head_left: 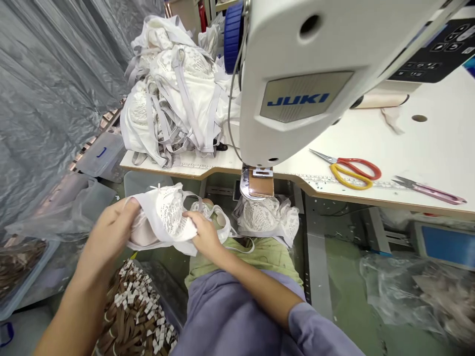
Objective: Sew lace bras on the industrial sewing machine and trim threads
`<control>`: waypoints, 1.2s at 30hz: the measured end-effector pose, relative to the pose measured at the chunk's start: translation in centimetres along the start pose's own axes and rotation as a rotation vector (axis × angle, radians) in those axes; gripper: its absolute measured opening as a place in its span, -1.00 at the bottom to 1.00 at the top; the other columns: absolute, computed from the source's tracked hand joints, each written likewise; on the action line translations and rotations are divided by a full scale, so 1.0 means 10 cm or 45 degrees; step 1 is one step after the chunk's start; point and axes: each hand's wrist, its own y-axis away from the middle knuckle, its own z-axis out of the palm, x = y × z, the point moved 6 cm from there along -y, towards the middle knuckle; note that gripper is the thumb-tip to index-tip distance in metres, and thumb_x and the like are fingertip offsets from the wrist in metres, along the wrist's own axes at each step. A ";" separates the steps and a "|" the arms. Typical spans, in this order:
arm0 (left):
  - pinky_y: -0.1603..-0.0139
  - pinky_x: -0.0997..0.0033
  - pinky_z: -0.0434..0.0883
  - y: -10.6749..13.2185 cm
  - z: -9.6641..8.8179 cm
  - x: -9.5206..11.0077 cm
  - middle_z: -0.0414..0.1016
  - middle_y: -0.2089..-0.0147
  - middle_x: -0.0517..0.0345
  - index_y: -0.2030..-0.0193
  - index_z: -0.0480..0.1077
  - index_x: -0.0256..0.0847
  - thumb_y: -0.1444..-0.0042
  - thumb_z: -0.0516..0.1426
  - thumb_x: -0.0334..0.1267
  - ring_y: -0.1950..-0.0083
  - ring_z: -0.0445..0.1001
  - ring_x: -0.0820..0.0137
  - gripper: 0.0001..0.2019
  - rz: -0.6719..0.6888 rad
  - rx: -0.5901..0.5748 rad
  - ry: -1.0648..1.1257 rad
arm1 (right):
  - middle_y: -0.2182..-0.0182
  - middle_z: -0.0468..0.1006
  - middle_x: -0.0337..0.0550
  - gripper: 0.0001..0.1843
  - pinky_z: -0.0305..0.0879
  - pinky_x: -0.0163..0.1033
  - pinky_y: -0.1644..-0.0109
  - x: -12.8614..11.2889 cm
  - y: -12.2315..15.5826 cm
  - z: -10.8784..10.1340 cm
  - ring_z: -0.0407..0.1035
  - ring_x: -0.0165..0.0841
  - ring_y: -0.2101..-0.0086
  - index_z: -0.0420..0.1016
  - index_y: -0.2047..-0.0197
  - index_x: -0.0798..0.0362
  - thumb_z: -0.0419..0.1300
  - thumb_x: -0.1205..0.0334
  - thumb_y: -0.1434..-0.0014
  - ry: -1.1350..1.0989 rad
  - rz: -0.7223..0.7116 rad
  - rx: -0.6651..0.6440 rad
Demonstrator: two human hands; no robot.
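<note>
A white lace bra (171, 213) is stretched between my two hands, left of the sewing machine and below the table edge. My left hand (118, 221) grips its band at the left, thumb on top. At the other side, my right hand (203, 233) has its fingers closed on the fabric. A strap and part of a lace cup hang beyond my right hand toward my lap. Another white lace bra (265, 217) lies over my knees under the machine head. The fingertips behind the fabric are hidden.
The JUKI sewing machine (302, 99) overhangs the white table (393, 143). Piled bras (178, 94) lie at its left. Red-and-yellow scissors (352, 170) and pink-handled snips (430, 190) rest near the front edge. Brown strips with white tags (135, 301) fill a container below left.
</note>
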 end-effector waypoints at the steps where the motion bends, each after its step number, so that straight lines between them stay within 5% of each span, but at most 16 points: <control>1: 0.47 0.49 0.31 -0.01 -0.14 0.05 0.52 0.44 0.16 0.22 0.57 -0.25 -0.15 0.17 0.18 0.42 0.40 0.33 -0.53 0.047 0.020 -0.098 | -0.04 0.55 -0.06 -0.53 0.34 -0.09 -0.15 -0.06 -0.04 -0.12 0.43 -0.17 -0.05 0.47 -0.09 0.02 0.10 0.46 -0.11 -0.059 -0.022 0.015; 3: 0.49 0.54 0.28 -0.06 -0.41 0.09 0.50 0.47 0.20 0.31 0.58 -0.22 -0.10 0.23 0.08 0.45 0.37 0.36 -0.64 0.119 -0.028 -0.337 | 0.07 0.59 -0.12 -0.57 0.36 -0.15 -0.02 -0.17 -0.06 -0.49 0.46 -0.22 0.07 0.52 0.01 0.02 0.10 0.47 -0.06 -0.171 -0.020 0.026; 6: 0.44 0.60 0.27 -0.18 -0.63 -0.06 0.53 0.43 0.22 0.39 0.59 -0.18 0.04 0.36 -0.14 0.40 0.40 0.37 -0.83 0.109 -0.396 -0.639 | 0.43 0.53 -0.28 -0.71 0.29 -0.30 0.30 -0.25 -0.01 -1.03 0.38 -0.39 0.42 0.53 0.04 0.06 0.17 0.34 -0.15 -0.325 0.186 -0.195; 7: 0.41 0.60 0.29 -0.21 -0.65 -0.16 0.54 0.41 0.21 0.39 0.59 -0.18 0.07 0.38 -0.18 0.38 0.41 0.35 -0.85 0.073 -0.529 -0.673 | 0.54 0.46 -0.33 -0.82 0.20 -0.35 0.40 -0.25 0.03 -1.14 0.28 -0.45 0.52 0.52 0.13 0.09 0.19 0.25 -0.20 -0.385 0.282 -0.366; 9: 0.35 0.59 0.33 -0.29 -0.63 -0.42 0.56 0.36 0.19 0.38 0.59 -0.16 0.09 0.38 -0.20 0.32 0.43 0.32 -0.86 0.017 -0.697 -0.667 | 0.67 0.34 -0.38 -0.73 0.00 -0.40 0.54 -0.21 0.19 -1.28 0.08 -0.54 0.65 0.45 0.34 0.11 0.22 0.07 -0.26 -0.530 0.493 -0.692; 12: 0.31 0.58 0.33 -0.43 -0.46 -0.86 0.56 0.34 0.19 0.40 0.57 -0.13 0.09 0.36 -0.20 0.29 0.43 0.29 -0.88 0.058 -0.781 -0.650 | 0.76 0.24 -0.44 -0.56 -0.22 -0.39 0.65 0.01 0.46 -1.48 -0.13 -0.60 0.73 0.33 0.46 0.08 0.27 -0.10 -0.19 -0.762 0.803 -0.838; 14: 0.37 0.61 0.26 -0.53 -0.34 -1.20 0.54 0.42 0.22 0.50 0.52 -0.12 0.15 0.33 -0.31 0.37 0.39 0.34 -0.92 0.094 -0.714 -0.709 | 0.82 0.09 -0.53 -0.57 -0.28 -0.40 0.67 0.20 0.64 -1.68 -0.24 -0.62 0.76 0.36 0.44 0.07 0.34 -0.13 -0.08 -0.853 0.924 -0.728; 17: 0.51 0.59 -0.01 -0.68 -0.38 -1.65 0.35 0.65 0.30 0.68 0.35 -0.15 0.27 0.20 -0.49 0.56 0.16 0.44 -0.83 0.043 -0.419 -0.802 | 0.85 -0.16 -0.63 -0.58 -0.24 -0.42 0.64 0.47 0.87 -2.16 -0.34 -0.63 0.75 0.36 0.44 0.02 0.42 -0.10 0.09 -0.868 0.943 -0.306; 21: 0.50 0.54 -0.03 -0.71 -0.46 -2.02 0.24 0.70 0.30 0.65 0.28 -0.15 0.20 0.12 -0.43 0.57 0.13 0.43 -0.86 -0.058 -0.142 -0.780 | 0.76 -0.24 -0.56 -0.38 -0.08 -0.38 0.60 0.85 1.15 -2.74 -0.34 -0.62 0.67 0.01 0.62 -0.03 0.42 -0.07 0.09 -0.779 1.012 0.193; 23: 0.41 0.52 0.18 -0.64 -0.24 -2.13 0.45 0.51 0.21 0.49 0.38 -0.14 0.09 0.14 -0.31 0.44 0.35 0.36 -0.99 -0.073 -0.109 -0.703 | 0.71 -0.18 -0.53 -0.34 -0.05 -0.39 0.61 1.05 1.28 -2.84 -0.34 -0.61 0.64 -0.01 0.62 -0.02 0.47 -0.03 0.10 -0.777 1.075 0.240; 27: 0.04 0.37 0.42 -0.39 0.76 -2.39 0.57 -0.09 -0.07 -0.02 0.44 -0.18 -0.01 0.22 -0.01 -0.02 0.55 0.21 -0.54 -0.112 -0.275 -0.443 | 0.65 -0.04 -0.51 -0.41 -0.02 -0.42 0.63 1.35 1.54 -2.91 -0.32 -0.64 0.63 0.16 0.57 0.02 0.53 -0.01 0.13 -0.749 1.100 0.363; 31: 0.13 0.29 0.47 -0.12 1.58 -2.65 0.62 0.06 -0.20 0.07 0.48 -0.27 0.09 0.32 -0.03 0.09 0.61 0.12 -0.53 -0.263 -0.345 -0.299 | 0.61 0.13 -0.44 -0.49 0.03 -0.44 0.64 1.50 1.82 -2.94 -0.13 -0.63 0.65 0.36 0.50 0.06 0.56 -0.03 0.17 -0.594 1.154 0.435; 33: 0.13 0.26 0.44 -0.03 1.67 -2.72 0.64 0.19 -0.14 0.24 0.49 -0.24 0.08 0.30 -0.10 0.13 0.60 0.09 -0.69 -0.303 -0.289 -0.270 | 0.59 0.22 -0.39 -0.51 0.02 -0.45 0.64 1.51 1.90 -2.94 -0.06 -0.62 0.64 0.42 0.47 0.08 0.57 -0.03 0.18 -0.535 1.158 0.429; 36: 0.09 0.24 0.40 0.01 1.43 -2.72 0.62 0.24 -0.07 0.31 0.46 -0.20 0.00 0.19 -0.20 0.11 0.55 0.10 -0.86 -0.322 -0.086 -0.228 | 0.57 0.26 -0.38 -0.50 -0.01 -0.46 0.63 1.48 1.93 -2.93 -0.11 -0.65 0.65 0.45 0.47 0.11 0.57 -0.06 0.17 -0.527 1.150 0.414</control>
